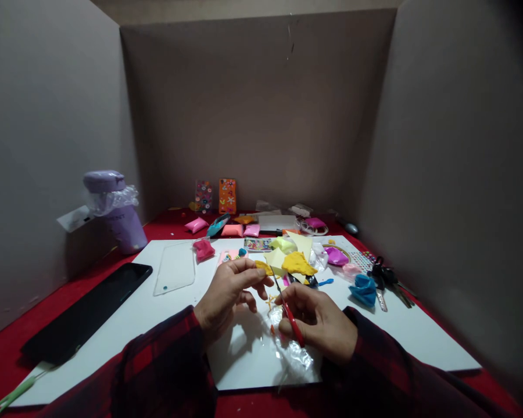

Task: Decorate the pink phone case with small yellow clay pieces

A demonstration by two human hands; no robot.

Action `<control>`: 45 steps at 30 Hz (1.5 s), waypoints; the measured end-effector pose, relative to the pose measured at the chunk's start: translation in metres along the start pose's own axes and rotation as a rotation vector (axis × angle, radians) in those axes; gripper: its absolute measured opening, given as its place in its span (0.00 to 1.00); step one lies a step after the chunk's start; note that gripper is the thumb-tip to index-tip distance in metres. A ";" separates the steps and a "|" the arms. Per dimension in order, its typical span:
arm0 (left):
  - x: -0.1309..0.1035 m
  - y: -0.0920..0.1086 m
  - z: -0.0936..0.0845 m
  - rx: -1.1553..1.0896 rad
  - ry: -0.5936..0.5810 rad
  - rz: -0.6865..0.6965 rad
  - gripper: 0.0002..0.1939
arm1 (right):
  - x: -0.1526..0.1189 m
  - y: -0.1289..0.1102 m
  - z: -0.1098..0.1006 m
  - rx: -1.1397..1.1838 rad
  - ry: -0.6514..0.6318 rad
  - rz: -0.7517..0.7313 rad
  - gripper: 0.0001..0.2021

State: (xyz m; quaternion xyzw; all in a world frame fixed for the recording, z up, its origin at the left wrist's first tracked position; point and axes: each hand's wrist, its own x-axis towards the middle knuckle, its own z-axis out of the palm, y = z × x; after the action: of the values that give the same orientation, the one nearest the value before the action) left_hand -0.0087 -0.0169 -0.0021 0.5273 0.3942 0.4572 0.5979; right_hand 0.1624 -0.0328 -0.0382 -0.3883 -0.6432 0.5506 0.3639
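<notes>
Between the thumb and fingertips of my left hand (229,290) is a small flat piece of yellow clay (264,267). My right hand (320,325) grips red-handled scissors (293,326), whose blades point up beside that piece. Whether the blades touch it I cannot tell. Just beyond, a larger lump of yellow clay (298,264) rests by pale yellow paper (303,244). Crumpled clear plastic (298,357) lies on the white board under my right hand. A clear phone case (174,270) lies flat to the left of my left hand.
A black phone (87,313) and a purple bottle (124,220) stand at the left. Pink clay (204,249), a blue packet (363,290) and keys (392,284) lie around the white board (422,337). Two decorated phone cases (227,196) lean at the back wall.
</notes>
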 end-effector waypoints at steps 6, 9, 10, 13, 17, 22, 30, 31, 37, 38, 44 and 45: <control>0.001 0.000 0.000 0.008 0.012 0.000 0.08 | 0.000 -0.002 -0.001 -0.010 -0.017 0.022 0.12; 0.000 0.001 0.000 0.009 0.015 0.003 0.08 | 0.000 -0.002 -0.001 0.001 -0.035 0.019 0.13; 0.000 0.001 0.000 0.007 0.014 0.001 0.08 | 0.000 -0.001 -0.002 0.003 -0.040 0.017 0.13; -0.001 0.001 0.000 0.005 0.008 -0.007 0.08 | 0.001 0.000 -0.002 -0.003 -0.042 0.015 0.13; -0.001 0.000 -0.001 0.005 0.001 0.001 0.08 | 0.001 0.001 -0.002 -0.047 -0.024 0.013 0.12; 0.000 0.000 0.000 0.008 0.008 -0.001 0.08 | 0.001 0.002 -0.002 -0.050 -0.009 -0.007 0.12; 0.000 0.000 0.000 0.000 0.018 -0.002 0.08 | 0.002 -0.002 -0.002 -0.051 0.007 -0.004 0.12; 0.000 0.000 -0.001 -0.002 0.017 -0.002 0.08 | 0.001 -0.004 -0.001 -0.050 0.010 0.003 0.12; 0.000 0.000 -0.001 -0.009 0.010 0.008 0.11 | 0.000 -0.006 -0.001 -0.017 0.018 -0.003 0.13; 0.001 0.000 -0.001 -0.005 0.013 0.008 0.11 | 0.000 -0.005 -0.001 -0.017 0.020 -0.001 0.13; 0.001 0.000 -0.001 0.004 0.012 0.010 0.10 | 0.001 0.000 -0.001 -0.032 0.012 0.017 0.13; 0.001 0.000 -0.001 0.005 0.013 0.011 0.10 | 0.001 0.000 -0.001 -0.030 0.013 0.018 0.13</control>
State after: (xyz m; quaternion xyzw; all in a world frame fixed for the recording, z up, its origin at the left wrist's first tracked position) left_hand -0.0094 -0.0159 -0.0025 0.5280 0.3961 0.4631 0.5915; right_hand 0.1629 -0.0319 -0.0383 -0.4033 -0.6454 0.5415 0.3572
